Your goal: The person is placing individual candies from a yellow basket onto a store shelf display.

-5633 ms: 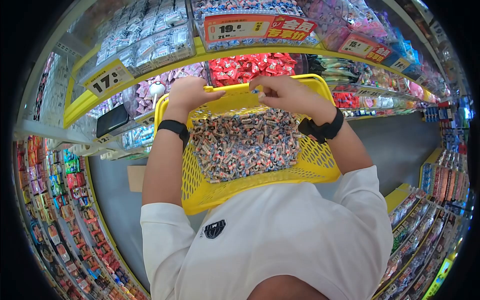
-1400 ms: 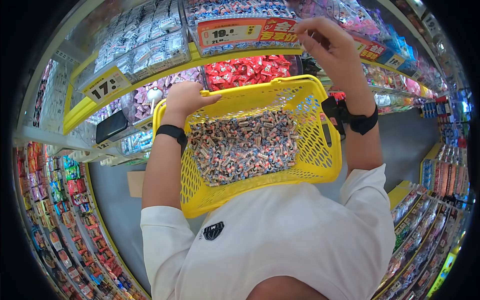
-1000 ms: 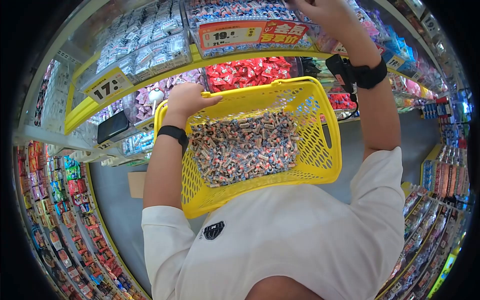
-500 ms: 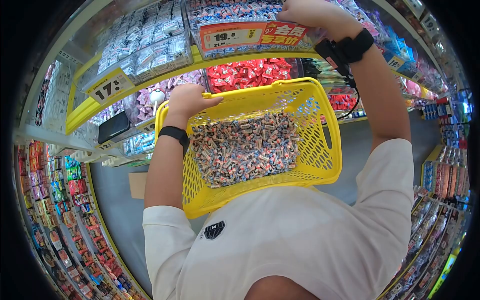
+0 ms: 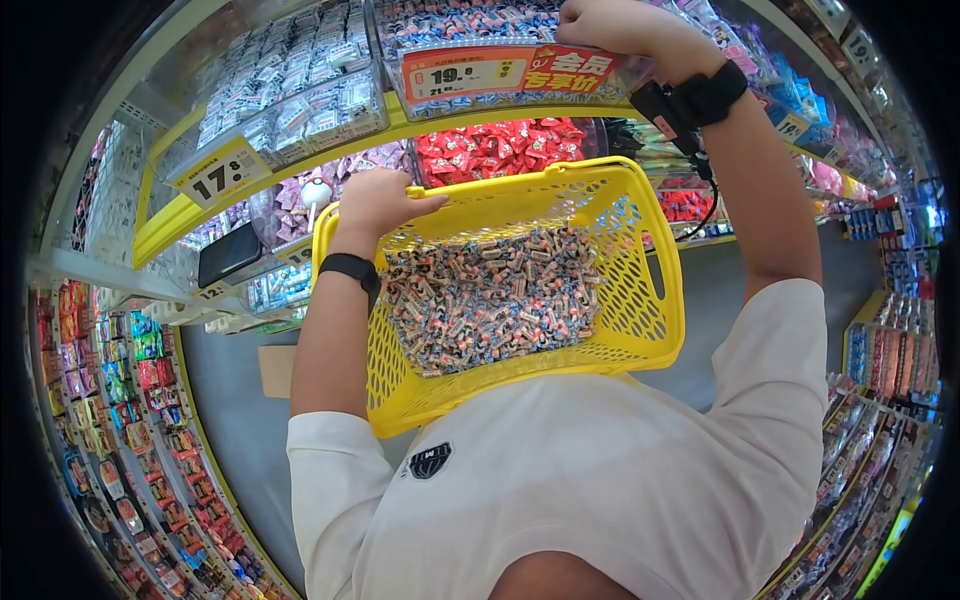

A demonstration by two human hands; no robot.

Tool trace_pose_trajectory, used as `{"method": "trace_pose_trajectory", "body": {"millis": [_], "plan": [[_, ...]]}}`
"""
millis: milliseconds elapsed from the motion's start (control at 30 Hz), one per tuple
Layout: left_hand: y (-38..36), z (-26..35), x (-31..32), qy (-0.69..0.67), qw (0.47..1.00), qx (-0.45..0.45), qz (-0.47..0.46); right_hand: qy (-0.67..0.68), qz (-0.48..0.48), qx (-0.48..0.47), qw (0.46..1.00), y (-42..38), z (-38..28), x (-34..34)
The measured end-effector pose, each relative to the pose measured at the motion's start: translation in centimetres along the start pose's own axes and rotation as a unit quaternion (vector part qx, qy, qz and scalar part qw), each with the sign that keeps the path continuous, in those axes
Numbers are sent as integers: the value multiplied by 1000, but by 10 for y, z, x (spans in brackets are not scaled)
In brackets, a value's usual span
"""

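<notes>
A yellow plastic shopping basket [image 5: 655,335] is held against my front, with a thick layer of small wrapped candies [image 5: 490,300] inside. My left hand [image 5: 385,205] is closed on the basket's left far rim, its thumb lying along the edge. My right hand [image 5: 630,30] is curled at the front edge of a clear bin [image 5: 480,45] holding similar wrapped candies. Its fingertips are hidden, so whatever they grip does not show. A red and orange price sign [image 5: 510,75] is fixed on the bin's front, just below that hand.
Bins of white-wrapped sweets [image 5: 290,80] and red-wrapped candies [image 5: 500,150] surround the yellow shelf edge [image 5: 440,122]. A phone [image 5: 230,255] lies left of the basket. A cable [image 5: 712,205] hangs from my right wrist. Packed shelves [image 5: 130,430] stand behind me on both sides.
</notes>
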State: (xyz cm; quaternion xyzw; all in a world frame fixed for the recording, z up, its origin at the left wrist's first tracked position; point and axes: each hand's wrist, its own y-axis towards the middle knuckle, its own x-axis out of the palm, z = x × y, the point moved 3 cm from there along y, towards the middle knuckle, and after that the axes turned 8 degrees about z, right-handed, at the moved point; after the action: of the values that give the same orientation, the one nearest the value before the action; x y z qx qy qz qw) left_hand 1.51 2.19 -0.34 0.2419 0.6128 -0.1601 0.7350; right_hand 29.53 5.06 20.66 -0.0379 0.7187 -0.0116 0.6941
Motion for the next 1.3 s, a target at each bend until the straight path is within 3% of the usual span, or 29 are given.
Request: {"method": "trace_pose_trajectory", "body": {"millis": [900,1100,1300], "plan": [[0,1,-3,4,1000,-1,-2,58,55,-71,994,14,12,16],[0,1,-2,5,1000,0,-4,135,7,-126,983,8,11,14],[0,1,-3,3,1000,0,-3,155,-7,-116,981,10,10,15]]}}
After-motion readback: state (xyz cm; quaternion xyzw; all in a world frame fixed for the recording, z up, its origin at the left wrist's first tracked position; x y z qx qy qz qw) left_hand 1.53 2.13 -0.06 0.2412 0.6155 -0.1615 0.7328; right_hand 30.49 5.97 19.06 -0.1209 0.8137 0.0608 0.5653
